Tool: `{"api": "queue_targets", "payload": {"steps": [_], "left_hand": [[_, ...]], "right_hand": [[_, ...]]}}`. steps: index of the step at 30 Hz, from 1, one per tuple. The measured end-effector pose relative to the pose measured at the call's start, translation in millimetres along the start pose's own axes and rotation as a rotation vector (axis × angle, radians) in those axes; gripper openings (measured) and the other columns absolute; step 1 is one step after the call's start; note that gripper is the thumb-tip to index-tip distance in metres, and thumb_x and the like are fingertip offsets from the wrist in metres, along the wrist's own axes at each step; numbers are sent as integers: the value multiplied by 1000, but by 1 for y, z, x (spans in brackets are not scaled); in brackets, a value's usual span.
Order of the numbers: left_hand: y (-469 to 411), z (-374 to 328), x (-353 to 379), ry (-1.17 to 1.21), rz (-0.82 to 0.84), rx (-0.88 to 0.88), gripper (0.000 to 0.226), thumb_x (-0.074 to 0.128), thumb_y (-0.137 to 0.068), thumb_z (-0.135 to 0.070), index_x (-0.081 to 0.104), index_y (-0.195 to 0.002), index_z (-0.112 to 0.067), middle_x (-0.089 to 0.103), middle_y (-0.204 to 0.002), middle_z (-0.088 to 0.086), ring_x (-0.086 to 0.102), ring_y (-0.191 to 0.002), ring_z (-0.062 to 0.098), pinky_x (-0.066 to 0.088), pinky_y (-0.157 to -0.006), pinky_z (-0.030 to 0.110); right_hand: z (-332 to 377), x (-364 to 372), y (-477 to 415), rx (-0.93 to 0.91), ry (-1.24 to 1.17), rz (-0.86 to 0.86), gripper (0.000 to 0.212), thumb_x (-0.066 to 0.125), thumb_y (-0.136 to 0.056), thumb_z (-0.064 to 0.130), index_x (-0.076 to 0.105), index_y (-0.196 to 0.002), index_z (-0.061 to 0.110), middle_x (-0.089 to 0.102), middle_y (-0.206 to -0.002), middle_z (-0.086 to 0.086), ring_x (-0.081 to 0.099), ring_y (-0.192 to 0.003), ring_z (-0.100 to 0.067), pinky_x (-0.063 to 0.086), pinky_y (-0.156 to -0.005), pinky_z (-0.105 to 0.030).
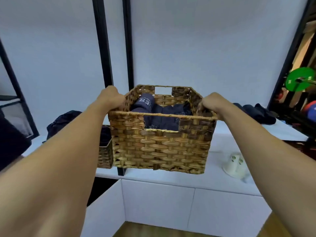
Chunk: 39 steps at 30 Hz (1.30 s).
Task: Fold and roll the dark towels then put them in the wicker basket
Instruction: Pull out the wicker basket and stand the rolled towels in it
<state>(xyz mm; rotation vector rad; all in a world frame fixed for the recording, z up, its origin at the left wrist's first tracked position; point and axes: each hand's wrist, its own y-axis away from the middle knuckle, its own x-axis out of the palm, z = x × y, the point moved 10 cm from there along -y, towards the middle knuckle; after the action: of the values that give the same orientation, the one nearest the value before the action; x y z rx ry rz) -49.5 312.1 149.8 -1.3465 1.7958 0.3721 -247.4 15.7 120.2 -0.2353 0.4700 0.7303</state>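
Observation:
A square wicker basket point(160, 147) is held in front of me, over the white counter. Inside it lie rolled dark navy towels point(164, 115), one with pale lettering on it. My left hand point(112, 98) grips the basket's left rim. My right hand point(211, 103) grips the right rim. More dark towels lie loose on the counter, a heap at the left point(63, 120) and another at the far right point(258, 112).
A smaller wicker basket point(105, 154) stands on the white counter point(220, 168) just left of the big one. A pale cup point(235, 165) lies on its side at the right. Black posts point(102, 41) rise behind. A green weight plate point(301, 79) sits at far right.

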Motion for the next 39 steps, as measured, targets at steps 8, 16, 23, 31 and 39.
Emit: {"api": "queue_targets", "payload": {"steps": [8, 16, 23, 31, 39], "left_hand": [[-93, 16, 46, -80, -148, -61, 18, 52, -83, -3, 66, -84, 8, 62, -82, 19, 57, -79, 36, 50, -71, 41], [-182, 35, 96, -171, -119, -105, 18, 54, -82, -1, 69, -81, 7, 66, -83, 22, 58, -75, 35, 52, -71, 42], [-261, 41, 125, -195, -89, -100, 18, 54, -82, -1, 71, -84, 6, 66, -90, 25, 58, -82, 37, 50, -75, 41], [-303, 27, 146, -295, -59, -148, 9, 55, -86, -7, 56, -87, 1, 61, -101, 26, 52, -82, 38, 44, -71, 38], [-286, -196, 247, 84, 74, 265, 35, 45, -95, -14, 56, -127, -4, 55, -134, 13, 50, -122, 31, 40, -93, 30]], "right_hand": [[-21, 46, -128, -61, -42, -20, 21, 43, -86, -4, 44, -69, 7, 44, -68, -9, 41, -60, -21, 23, -48, -26], [-34, 92, -230, -42, -79, 58, 17, 42, -86, 0, 45, -75, 13, 47, -71, -5, 45, -61, -22, 28, -45, -24], [-37, 108, -283, 0, -28, 20, 21, 44, -88, -1, 47, -69, 8, 49, -71, -6, 49, -66, -24, 30, -46, -27], [-33, 112, -319, 25, 15, -90, 11, 45, -91, 8, 51, -83, 4, 51, -75, -6, 50, -67, -23, 33, -50, -27], [-87, 82, -348, 91, -236, -156, 18, 42, -90, 22, 49, -79, 10, 51, -68, -4, 50, -60, -22, 48, -59, -28]]}}
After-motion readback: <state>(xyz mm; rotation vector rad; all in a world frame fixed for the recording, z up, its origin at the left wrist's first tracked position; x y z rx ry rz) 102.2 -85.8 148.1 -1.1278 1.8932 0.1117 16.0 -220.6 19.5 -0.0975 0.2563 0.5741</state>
